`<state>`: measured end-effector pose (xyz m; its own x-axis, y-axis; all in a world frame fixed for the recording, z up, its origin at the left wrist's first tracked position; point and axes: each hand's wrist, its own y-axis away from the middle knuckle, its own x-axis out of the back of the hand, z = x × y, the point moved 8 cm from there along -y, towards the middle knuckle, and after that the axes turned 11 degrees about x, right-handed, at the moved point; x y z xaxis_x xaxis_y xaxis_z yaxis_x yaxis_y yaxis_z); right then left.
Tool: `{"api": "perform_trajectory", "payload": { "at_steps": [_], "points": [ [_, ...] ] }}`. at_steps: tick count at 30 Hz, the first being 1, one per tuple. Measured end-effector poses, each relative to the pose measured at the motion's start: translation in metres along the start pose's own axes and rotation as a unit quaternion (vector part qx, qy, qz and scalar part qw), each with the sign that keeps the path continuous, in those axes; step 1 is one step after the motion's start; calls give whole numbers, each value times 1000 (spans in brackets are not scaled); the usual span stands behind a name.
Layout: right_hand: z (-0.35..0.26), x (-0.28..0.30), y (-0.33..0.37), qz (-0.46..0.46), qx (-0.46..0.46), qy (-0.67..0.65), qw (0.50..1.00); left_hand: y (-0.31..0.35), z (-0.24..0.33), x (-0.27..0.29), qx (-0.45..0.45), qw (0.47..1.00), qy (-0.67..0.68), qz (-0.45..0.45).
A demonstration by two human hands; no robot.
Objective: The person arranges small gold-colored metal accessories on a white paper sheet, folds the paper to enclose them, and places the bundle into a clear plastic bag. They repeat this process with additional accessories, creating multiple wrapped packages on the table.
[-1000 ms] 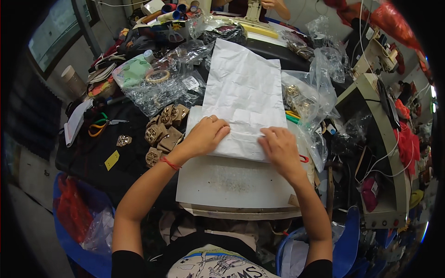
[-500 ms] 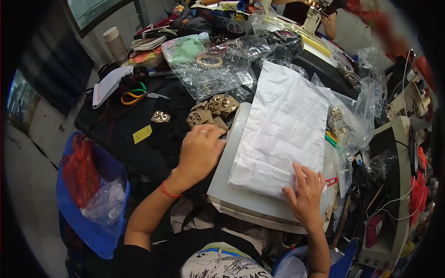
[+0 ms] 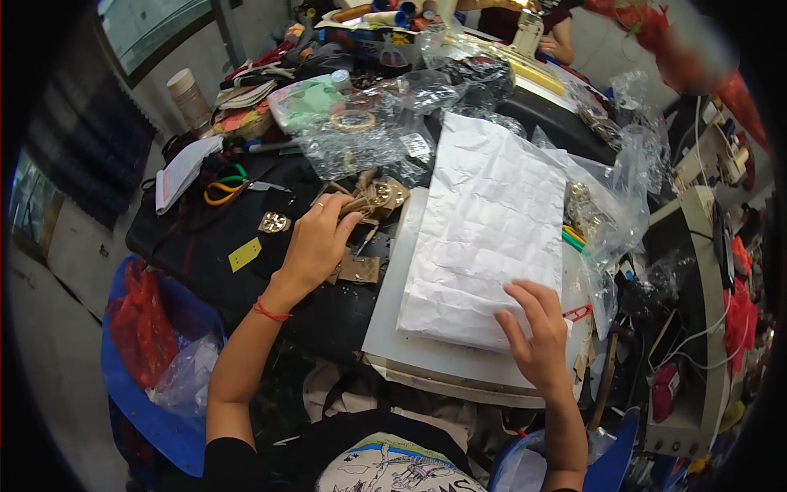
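Observation:
Fingers bent, my left hand point(image 3: 316, 242) is closed around some brown tabs with gold metal fittings point(image 3: 381, 197) in a small pile left of the board; its fingertips are partly hidden among them. A flat brown piece point(image 3: 361, 269) lies just right of that hand. My right hand point(image 3: 534, 334) is over the lower right corner of a creased white paper sheet point(image 3: 492, 221), thumb and fingers apart, holding nothing. Under the sheet is a pale board point(image 3: 381, 332). One more gold-fitted tab point(image 3: 275, 222) lies apart to the left, near a yellow card point(image 3: 244, 255).
Orange-and-green scissors point(image 3: 225, 187) and a notepad point(image 3: 184, 172) lie at the left. Clear plastic bags point(image 3: 361, 148) and a tape roll point(image 3: 352, 120) cover the back. A blue bin point(image 3: 156, 418) stands at lower left. A person's hand point(image 3: 557, 45) shows beside a machine.
My left hand has moved left and away from me, off the board's edge and onto the brown tabs, uncovering the flat brown piece. My right hand stays over the sheet's corner.

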<state>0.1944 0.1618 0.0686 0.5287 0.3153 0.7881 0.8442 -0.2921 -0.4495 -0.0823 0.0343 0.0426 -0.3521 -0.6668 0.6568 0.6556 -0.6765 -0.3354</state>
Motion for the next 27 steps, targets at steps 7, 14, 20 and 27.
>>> {"api": "perform_trajectory", "payload": {
  "at_steps": [7, 14, 20, 27],
  "points": [
    [60, 1, -50, 6, -151, -263, 953, -10, 123, -126, 51, 844, 291, -447],
    [139, 3, 20, 3, -300, -116, 947, -12, 109, -228, -15, 902, 195, -385],
    [130, 14, 26, -64, -228, 5, 972, -21, 102, -160, -122, 966, 10, -228],
    [62, -9, -25, -90, 2, 46, 995, -50, -38, -77, -20, 960, -207, -186]
  ]
}}
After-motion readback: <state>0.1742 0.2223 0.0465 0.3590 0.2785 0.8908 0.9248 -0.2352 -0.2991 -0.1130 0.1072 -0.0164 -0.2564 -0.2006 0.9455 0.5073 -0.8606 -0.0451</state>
